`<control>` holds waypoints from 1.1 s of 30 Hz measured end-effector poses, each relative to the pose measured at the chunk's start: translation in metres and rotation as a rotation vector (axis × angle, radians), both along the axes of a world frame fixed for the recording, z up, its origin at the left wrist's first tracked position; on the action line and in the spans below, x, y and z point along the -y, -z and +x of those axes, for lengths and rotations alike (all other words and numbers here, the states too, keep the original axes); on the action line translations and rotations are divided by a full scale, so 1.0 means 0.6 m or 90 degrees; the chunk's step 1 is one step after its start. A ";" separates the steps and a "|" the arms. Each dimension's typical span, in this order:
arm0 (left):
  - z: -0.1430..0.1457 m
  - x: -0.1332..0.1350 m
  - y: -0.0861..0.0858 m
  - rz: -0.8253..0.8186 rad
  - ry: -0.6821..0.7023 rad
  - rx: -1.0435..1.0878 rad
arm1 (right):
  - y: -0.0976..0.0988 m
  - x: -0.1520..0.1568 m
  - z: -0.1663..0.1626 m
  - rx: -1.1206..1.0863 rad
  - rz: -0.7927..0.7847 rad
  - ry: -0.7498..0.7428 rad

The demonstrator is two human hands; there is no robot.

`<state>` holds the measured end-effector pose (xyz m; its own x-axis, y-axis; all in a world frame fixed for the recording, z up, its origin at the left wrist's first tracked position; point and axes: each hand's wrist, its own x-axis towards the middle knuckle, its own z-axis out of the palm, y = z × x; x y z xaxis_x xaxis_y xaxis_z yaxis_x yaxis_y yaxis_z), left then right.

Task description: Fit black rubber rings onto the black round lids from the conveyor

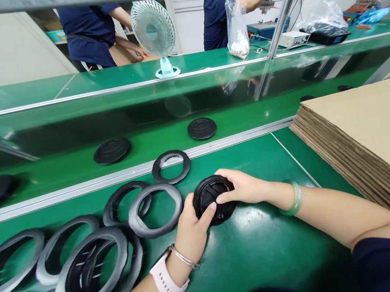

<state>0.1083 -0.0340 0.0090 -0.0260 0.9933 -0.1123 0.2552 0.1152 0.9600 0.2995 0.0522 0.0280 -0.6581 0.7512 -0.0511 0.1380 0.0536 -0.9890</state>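
Note:
Both hands grip a round black plastic part (208,193) with ribs or vanes across its face, held just above or on the green tabletop. My left hand (193,230) holds its lower left rim, thumb pressed on the face. From the upper right, my right hand (240,186) grips the rim, its thumb also on the face. Fingers behind the part are hidden. Left of my hands lies a grey ring (155,210), near a black ring (171,167). More grey and black rings (92,271) overlap in a loose heap at the left.
A stack of cardboard sheets (371,138) stands at the right. Beyond the metal edge, black discs (202,128) sit on a green conveyor belt (158,144). A small fan (153,29) and a clear plastic bag (236,26) stand on the far bench, where two people work.

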 end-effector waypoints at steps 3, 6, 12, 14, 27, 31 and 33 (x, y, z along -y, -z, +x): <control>0.001 -0.001 -0.001 0.000 0.001 -0.008 | -0.002 0.005 -0.004 0.046 0.041 0.029; 0.001 -0.001 -0.001 0.000 0.003 -0.006 | -0.006 0.013 -0.010 0.086 0.064 0.062; 0.000 -0.002 0.002 0.005 0.006 -0.004 | -0.005 0.016 -0.012 0.114 0.092 0.091; -0.001 -0.003 0.004 0.003 0.006 -0.007 | -0.001 0.010 -0.009 0.085 0.067 0.077; 0.017 0.005 -0.005 -0.049 0.053 0.198 | -0.016 -0.135 0.115 -0.052 0.022 0.248; 0.021 0.008 0.000 -0.021 0.081 0.184 | 0.013 -0.196 0.199 0.272 0.395 0.510; 0.022 0.009 0.002 -0.005 0.084 0.178 | 0.031 -0.208 0.215 0.468 0.441 0.520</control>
